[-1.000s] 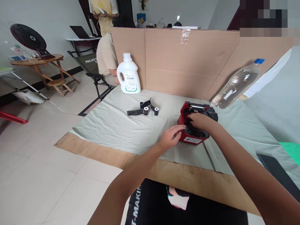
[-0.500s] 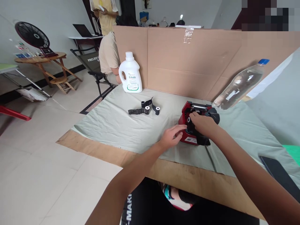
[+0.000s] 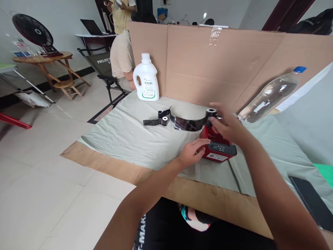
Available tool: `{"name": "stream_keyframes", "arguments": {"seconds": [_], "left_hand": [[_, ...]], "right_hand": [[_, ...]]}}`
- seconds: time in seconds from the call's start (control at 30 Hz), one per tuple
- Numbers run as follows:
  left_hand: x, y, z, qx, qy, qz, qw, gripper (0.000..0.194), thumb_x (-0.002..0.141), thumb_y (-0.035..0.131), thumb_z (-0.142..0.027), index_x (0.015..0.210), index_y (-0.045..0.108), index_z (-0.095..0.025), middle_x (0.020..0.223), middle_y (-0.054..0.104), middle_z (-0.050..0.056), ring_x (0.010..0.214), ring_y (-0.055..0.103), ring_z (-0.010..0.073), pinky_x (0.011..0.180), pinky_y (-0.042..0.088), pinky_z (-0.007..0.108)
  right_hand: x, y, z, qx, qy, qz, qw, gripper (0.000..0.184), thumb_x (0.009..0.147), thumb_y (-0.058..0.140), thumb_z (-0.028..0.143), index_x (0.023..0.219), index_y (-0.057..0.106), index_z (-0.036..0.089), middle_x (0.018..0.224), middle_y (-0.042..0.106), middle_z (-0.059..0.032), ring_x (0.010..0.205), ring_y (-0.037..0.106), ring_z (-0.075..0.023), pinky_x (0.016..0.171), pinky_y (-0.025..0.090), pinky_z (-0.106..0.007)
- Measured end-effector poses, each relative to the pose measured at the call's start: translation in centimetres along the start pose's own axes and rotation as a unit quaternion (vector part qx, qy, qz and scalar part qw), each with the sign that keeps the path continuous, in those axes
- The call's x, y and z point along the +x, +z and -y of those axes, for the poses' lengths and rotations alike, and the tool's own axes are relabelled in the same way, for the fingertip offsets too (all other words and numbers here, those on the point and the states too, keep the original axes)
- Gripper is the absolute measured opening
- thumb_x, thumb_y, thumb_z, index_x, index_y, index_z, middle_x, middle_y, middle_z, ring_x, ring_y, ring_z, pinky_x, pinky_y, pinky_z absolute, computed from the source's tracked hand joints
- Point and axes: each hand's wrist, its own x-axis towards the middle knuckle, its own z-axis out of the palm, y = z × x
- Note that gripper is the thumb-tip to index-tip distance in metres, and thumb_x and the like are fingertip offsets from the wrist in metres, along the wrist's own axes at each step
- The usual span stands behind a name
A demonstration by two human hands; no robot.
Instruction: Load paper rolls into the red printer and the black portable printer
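While the right hand (image 3: 225, 125) grasps a black roll (image 3: 209, 117) above the red device (image 3: 218, 155), dark film (image 3: 191, 125) trails leftward. The left hand (image 3: 192, 152), fingers loosely extended, touches the device.

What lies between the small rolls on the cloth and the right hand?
In the head view, a dark strip trails from the roll in the right hand toward the small rolls on the cloth; contact is unclear.

A head camera faces forward and down over the table (image 3: 104, 160), seemingly close (cardboard (image 3: 208, 66) hides much beyond)
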Motion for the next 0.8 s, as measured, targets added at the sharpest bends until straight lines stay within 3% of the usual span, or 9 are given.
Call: {"name": "stream_keyframes", "arguments": {"seconds": [0.13,0.23,0.3,0.4,0.5,0.63,0.7,0.8], "left_hand": [[-0.1,0.1,1.0,0.016,0.001,0.001,1.0,0.032,0.097,0.051,-0.022,0.126,0.065,-0.019,0.122,0.072,0.01,0.095,0.072,0.0234,0.092,0.06,0.041],[0.1,0.3,1.5,-0.027,0.036,0.015,0.999,0.038,0.095,0.057,-0.02,0.133,0.06,-0.019,0.135,0.066,0.011,0.125,0.064,0.0291,0.11,0.053,0.045],[0.3,0.3,1.6,-0.042,0.05,0.024,0.998,0.04,0.098,0.053,-0.019,0.137,0.056,-0.021,0.144,0.06,0.01,0.135,0.058,0.0269,0.117,0.047,0.045],[0.6,0.1,1.3,-0.035,0.025,0.024,0.999,0.037,0.1,0.047,-0.016,0.134,0.059,-0.023,0.142,0.062,0.009,0.131,0.061,0.0234,0.114,0.049,0.044],[0.7,0.0,1.0,-0.028,0.007,0.029,0.999,0.039,0.098,0.049,-0.016,0.135,0.059,-0.025,0.143,0.062,0.008,0.128,0.063,0.0224,0.111,0.052,0.043],[0.8,0.2,1.2,-0.029,0.033,0.027,0.999,0.039,0.098,0.049,-0.015,0.135,0.059,-0.023,0.143,0.061,0.01,0.131,0.061,0.0225,0.114,0.05,0.044],[0.9,0.3,1.4,-0.045,0.035,0.043,0.997,0.039,0.099,0.047,-0.016,0.136,0.057,-0.023,0.143,0.06,0.01,0.136,0.057,0.0221,0.118,0.047,0.046],[0.8,0.1,1.0,-0.075,0.009,0.055,0.996,0.037,0.099,0.053,-0.021,0.136,0.058,-0.022,0.146,0.059,0.009,0.14,0.053,0.024,0.122,0.042,0.046]], "right_hand": [[1.9,7.2,3.6,0.035,-0.031,0.086,0.995,0.029,0.089,0.055,0.029,0.117,0.059,0.024,0.096,0.07,-0.0013,0.065,0.061,-0.0155,0.064,0.046,-0.029],[3.2,12.5,5.6,-0.032,-0.044,0.137,0.989,0.019,0.087,0.06,0.026,0.107,0.059,0.024,0.095,0.071,-0.0018,0.081,0.065,-0.0202,0.067,0.044,-0.028],[3.9,15.3,6.4,-0.094,-0.035,0.18,0.979,0.019,0.089,0.061,0.026,0.108,0.058,0.023,0.101,0.072,-0.0057,0.091,0.067,-0.0241,0.071,0.045,-0.029],[4.2,18.1,6.8,-0.148,-0.014,0.229,0.962,0.024,0.093,0.059,0.025,0.116,0.057,0.02,0.107,0.073,-0.012,0.096,0.069,-0.0288,0.071,0.046,-0.032],[3.6,19.3,6.5,-0.158,-0.005,0.244,0.957,0.031,0.096,0.057,0.024,0.126,0.054,0.018,0.107,0.073,-0.0152,0.096,0.07,-0.0318,0.071,0.048,-0.035],[3.3,18.7,5.6,-0.15,0.001,0.234,0.961,0.044,0.096,0.061,0.038,0.134,0.051,0.019,0.113,0.072,-0.0154,0.103,0.069,-0.034,0.078,0.051,-0.039],[4.2,17.9,5.3,-0.13,-0.003,0.194,0.972,0.046,0.097,0.059,0.04,0.137,0.05,0.021,0.123,0.07,-0.0144,0.112,0.066,-0.0332,0.085,0.051,-0.039],[7.1,17.1,4.9,-0.116,0.01,0.155,0.981,0.032,0.101,0.049,0.028,0.132,0.056,0.024,0.132,0.067,-0.011,0.12,0.062,-0.0292,0.093,0.049,-0.038]]}}
